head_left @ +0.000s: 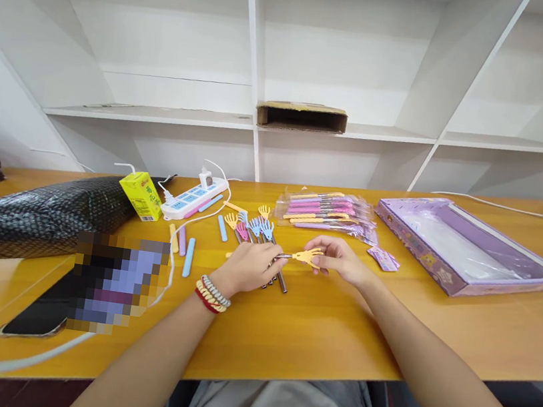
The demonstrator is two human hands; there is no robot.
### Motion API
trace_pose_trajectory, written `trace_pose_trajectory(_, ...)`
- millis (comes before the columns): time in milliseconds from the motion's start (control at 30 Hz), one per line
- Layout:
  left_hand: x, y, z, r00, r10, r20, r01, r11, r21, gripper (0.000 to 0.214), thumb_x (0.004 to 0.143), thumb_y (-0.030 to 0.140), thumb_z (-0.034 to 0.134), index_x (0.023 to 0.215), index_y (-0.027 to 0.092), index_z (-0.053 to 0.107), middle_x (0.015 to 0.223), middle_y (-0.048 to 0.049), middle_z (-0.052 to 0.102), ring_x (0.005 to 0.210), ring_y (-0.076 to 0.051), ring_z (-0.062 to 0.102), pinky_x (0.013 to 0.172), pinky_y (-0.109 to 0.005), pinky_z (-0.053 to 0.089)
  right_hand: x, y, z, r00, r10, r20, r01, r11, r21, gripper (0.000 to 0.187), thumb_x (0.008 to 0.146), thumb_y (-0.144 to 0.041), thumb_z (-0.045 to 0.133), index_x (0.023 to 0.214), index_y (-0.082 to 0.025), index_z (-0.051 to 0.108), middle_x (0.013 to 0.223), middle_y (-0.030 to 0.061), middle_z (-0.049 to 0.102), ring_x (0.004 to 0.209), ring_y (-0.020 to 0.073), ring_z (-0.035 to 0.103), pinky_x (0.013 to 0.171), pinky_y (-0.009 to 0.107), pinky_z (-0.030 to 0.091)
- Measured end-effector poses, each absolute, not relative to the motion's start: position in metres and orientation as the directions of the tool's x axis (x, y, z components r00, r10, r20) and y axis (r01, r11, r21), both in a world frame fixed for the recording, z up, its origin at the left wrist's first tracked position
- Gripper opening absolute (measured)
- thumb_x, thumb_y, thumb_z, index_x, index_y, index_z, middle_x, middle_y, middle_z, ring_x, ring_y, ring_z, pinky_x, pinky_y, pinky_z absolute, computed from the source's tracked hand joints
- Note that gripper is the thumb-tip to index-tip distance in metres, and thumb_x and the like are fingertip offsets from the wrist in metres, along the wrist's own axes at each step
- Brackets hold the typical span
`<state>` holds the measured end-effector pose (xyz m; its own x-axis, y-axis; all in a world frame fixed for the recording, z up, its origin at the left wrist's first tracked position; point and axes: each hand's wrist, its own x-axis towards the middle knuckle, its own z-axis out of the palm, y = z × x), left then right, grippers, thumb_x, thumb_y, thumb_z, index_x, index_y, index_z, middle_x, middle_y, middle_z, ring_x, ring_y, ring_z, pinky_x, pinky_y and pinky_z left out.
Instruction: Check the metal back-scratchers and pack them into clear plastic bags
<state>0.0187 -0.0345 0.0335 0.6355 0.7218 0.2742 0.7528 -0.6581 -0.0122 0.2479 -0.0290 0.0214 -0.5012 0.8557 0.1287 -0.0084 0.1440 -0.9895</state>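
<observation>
"White shelves [344, 45] are filling the top of the frame. Where is the yellow scratcher [301, 256] showing?"

"Just below the middle: the left hand [251, 267] is gripping its rod [285, 256], the right hand [342, 259] is pinching its claw [312, 256]."

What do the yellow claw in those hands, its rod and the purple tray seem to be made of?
Yellow claw: probably molded plastic, fairly matte, judging by its even color and smooth prongs.
Rod: likely polished metal, from its silvery shine.
Purple tray: perhaps printed cardboard, given its thin, straight walls and patterned side.
</observation>
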Motion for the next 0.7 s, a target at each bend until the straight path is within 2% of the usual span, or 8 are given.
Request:
trace_pose_trajectory(200, 0.017, -0.032, 0.03, 0.644, 0.717, 0.266, 0.747, -0.665, -0.018, 0.043, 0.09, 0.049, 0.026, 0.083, 0.021, 0.057, 0.079, -0.0008, 0.065, 0.072, -0.015, 0.059, 0.057, -0.025, 0.032, 0.24, -0.032, 0.017, -0.529, 0.846, 0.067, 0.096, 0.138, -0.986, 0.03, 0.077, -0.038, 0.059, 0.096, -0.015, 0.055, 0.078, 0.0043, 0.065, 0.051, 0.0086, 0.055, 0.041, 0.019, 0.036)
trace_pose_trajectory(433, 0.017, -0.027, 0.035, 0.626, 0.728, 0.278, 0.759, -0.651, -0.005, 0.047, 0.089, 0.052, 0.027, 0.077, 0.022, 0.061, 0.076, -0.0008, 0.066, 0.071, -0.014, 0.06, 0.054, -0.025, 0.027, 0.235, -0.032, 0.018, -0.527, 0.847, 0.069, 0.159, 0.178, -0.971, 0.027, 0.082, -0.038, 0.052, 0.094, -0.015, 0.055, 0.06, -0.0037, 0.053, 0.041, 0.0036, 0.037, 0.039, 0.018, 0.029)
trace_pose_trajectory(567, 0.018, -0.024, 0.037, 0.635, 0.722, 0.276, 0.758, -0.652, -0.038, 0.047, 0.089, 0.053, 0.027, 0.078, 0.022, 0.061, 0.076, -0.0006, 0.067, 0.069, -0.015, 0.06, 0.053, -0.026, 0.026, 0.246, -0.029, 0.023, -0.554, 0.83, 0.068, 0.192, 0.207, -0.959, 0.025, 0.084, -0.038, 0.05, 0.094, -0.016, 0.053, 0.061, -0.0045, 0.05, 0.043, 0.0043, 0.039, 0.042, 0.019, 0.032)
trace_pose_trajectory(700, 0.01, -0.018, 0.04, 0.599, 0.744, 0.296, 0.787, -0.615, -0.047, 0.047, 0.089, 0.054, 0.027, 0.078, 0.023, 0.061, 0.076, 0.0002, 0.067, 0.069, -0.015, 0.06, 0.054, -0.026, 0.027, 0.272, -0.018, 0.023, -0.501, 0.86, 0.094, 0.224, 0.234, -0.946, 0.024, 0.083, -0.038, 0.052, 0.092, -0.016, 0.053, 0.065, -0.0021, 0.053, 0.045, 0.005, 0.042, 0.042, 0.02, 0.034)
